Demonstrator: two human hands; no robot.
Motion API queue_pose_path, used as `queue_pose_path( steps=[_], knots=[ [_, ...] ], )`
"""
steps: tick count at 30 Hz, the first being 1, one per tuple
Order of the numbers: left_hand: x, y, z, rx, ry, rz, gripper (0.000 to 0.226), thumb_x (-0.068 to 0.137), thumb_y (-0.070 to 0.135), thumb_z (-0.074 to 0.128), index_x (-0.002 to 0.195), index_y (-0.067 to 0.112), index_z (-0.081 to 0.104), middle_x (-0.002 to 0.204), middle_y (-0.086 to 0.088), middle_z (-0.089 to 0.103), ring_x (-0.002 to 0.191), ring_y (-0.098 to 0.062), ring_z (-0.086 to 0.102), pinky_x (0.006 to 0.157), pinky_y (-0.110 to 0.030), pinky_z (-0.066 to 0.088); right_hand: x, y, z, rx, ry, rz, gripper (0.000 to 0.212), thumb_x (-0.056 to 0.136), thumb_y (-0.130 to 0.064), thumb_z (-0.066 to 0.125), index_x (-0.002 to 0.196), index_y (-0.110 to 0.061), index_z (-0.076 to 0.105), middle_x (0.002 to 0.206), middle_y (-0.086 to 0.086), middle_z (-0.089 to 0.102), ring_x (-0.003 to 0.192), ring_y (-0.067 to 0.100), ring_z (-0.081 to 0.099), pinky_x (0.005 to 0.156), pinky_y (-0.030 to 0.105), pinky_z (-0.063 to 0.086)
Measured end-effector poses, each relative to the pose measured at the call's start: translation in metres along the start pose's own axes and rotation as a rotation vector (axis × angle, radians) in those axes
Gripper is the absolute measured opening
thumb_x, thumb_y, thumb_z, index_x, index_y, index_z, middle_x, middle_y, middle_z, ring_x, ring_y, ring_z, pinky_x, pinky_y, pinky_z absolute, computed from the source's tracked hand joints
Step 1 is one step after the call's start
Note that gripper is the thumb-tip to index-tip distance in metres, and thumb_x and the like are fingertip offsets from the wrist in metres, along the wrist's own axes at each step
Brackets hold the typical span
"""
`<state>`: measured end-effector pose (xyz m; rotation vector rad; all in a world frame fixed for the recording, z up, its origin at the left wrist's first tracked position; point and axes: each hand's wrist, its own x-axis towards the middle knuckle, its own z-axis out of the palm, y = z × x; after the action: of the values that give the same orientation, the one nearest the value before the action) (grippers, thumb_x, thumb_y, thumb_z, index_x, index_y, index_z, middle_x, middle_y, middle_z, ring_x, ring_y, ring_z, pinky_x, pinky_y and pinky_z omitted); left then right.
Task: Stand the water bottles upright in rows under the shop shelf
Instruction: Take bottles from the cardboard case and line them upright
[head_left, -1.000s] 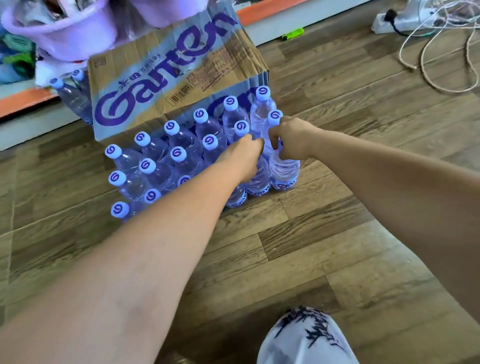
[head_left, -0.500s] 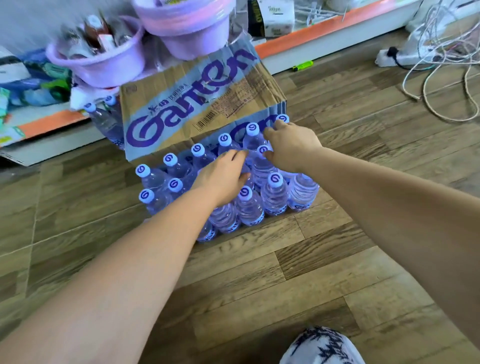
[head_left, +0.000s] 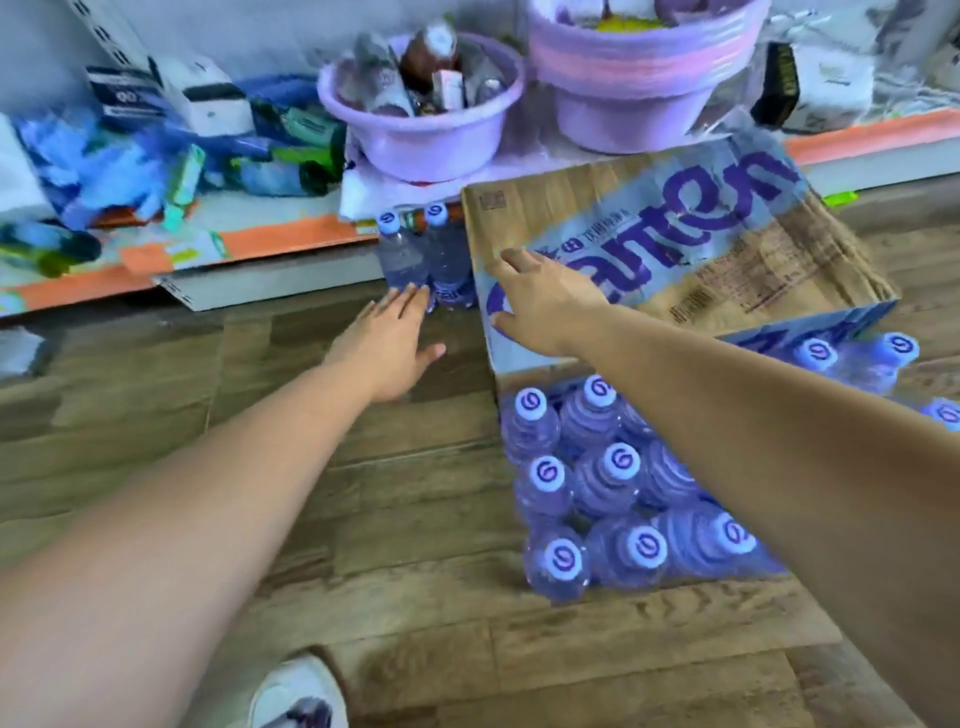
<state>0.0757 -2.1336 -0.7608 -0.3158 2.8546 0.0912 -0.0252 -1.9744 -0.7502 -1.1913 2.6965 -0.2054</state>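
Purple-capped bottles (head_left: 597, 483) upright in a tight block on wood floor (head_left: 395, 519), lower R, bodies touching, three rows visible front to back; more caps at far R edge, partly hidden behind R forearm. Rear of block covered by carton (head_left: 675, 244), brown w/ big purple lettering, lying tilted, near edge over the back bottles. Just L of carton, a pair (head_left: 415, 254) of the same bottles, upright, side by side & touching, tucked against base of shelf (head_left: 270, 244) w/ orange front strip. L hand (head_left: 387, 345) low over floor, palm down, fingers (head_left: 410, 301) straight & close together, thumb out to the side, nothing held; tips at foot of the pair's L bottle, actual contact hard to tell. R hand (head_left: 545, 306) laid on carton's printed face near its L edge, fingers (head_left: 511, 260) apart & only slightly bent, thumb toward the near edge, nothing gripped as far as visible. On shelf above: two lilac basins, L one (head_left: 421, 140) full of small packs & bottles, R one (head_left: 639, 93) stacked, plus blurred blue/green/white packs further L. Green lighter (head_left: 839, 198) on floor beyond carton, by shelf base. White shoe (head_left: 296, 691) at bottom edge.
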Motion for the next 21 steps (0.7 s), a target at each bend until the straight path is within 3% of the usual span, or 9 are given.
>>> queue_pose_path(
  steps=[8, 13, 18, 21],
  knots=[
    [0.094, -0.083, 0.003, -0.047, 0.04, 0.031, 0.071, 0.096, 0.036, 0.044, 0.151, 0.011, 0.006, 0.16, -0.008, 0.003, 0.148, -0.024, 0.007, 0.122, -0.039, 0.009, 0.11, -0.018, 0.028, -0.067, -0.059, 0.041, 0.063, 0.096, -0.033, 0.046, 0.149, -0.014, 0.019, 0.16, 0.008, 0.011, 0.148, 0.026, 0.012, 0.116, 0.039, 0.023],
    [0.138, -0.111, 0.003, -0.102, 0.088, 0.047, 0.075, 0.093, 0.027, 0.054, 0.151, 0.013, 0.009, 0.16, -0.009, 0.001, 0.147, -0.03, 0.012, 0.12, -0.04, 0.017, 0.154, -0.024, 0.041, -0.113, -0.048, 0.096, 0.063, 0.094, -0.028, 0.049, 0.148, -0.012, 0.021, 0.153, 0.013, 0.021, 0.141, 0.034, 0.022, 0.108, 0.046, 0.038],
    [0.177, -0.122, 0.007, -0.173, 0.056, 0.078, 0.079, 0.09, 0.019, 0.056, 0.151, 0.021, 0.006, 0.161, -0.005, -0.002, 0.145, -0.029, 0.021, 0.112, -0.042, 0.033, 0.187, -0.027, 0.047, -0.167, -0.026, 0.155, 0.074, 0.091, -0.015, 0.051, 0.151, -0.019, 0.008, 0.157, 0.016, 0.01, 0.143, 0.037, 0.022, 0.105, 0.045, 0.038],
    [0.191, -0.113, 0.013, -0.258, 0.046, 0.068, 0.075, 0.09, 0.01, 0.054, 0.151, 0.016, 0.009, 0.16, -0.006, 0.004, 0.146, -0.025, 0.02, 0.115, -0.035, 0.028, 0.199, -0.029, 0.051, -0.141, -0.07, 0.161, 0.069, 0.093, -0.012, 0.05, 0.151, -0.021, 0.013, 0.157, 0.015, 0.01, 0.127, 0.042, 0.044, 0.087, 0.042, 0.045]
  ],
)
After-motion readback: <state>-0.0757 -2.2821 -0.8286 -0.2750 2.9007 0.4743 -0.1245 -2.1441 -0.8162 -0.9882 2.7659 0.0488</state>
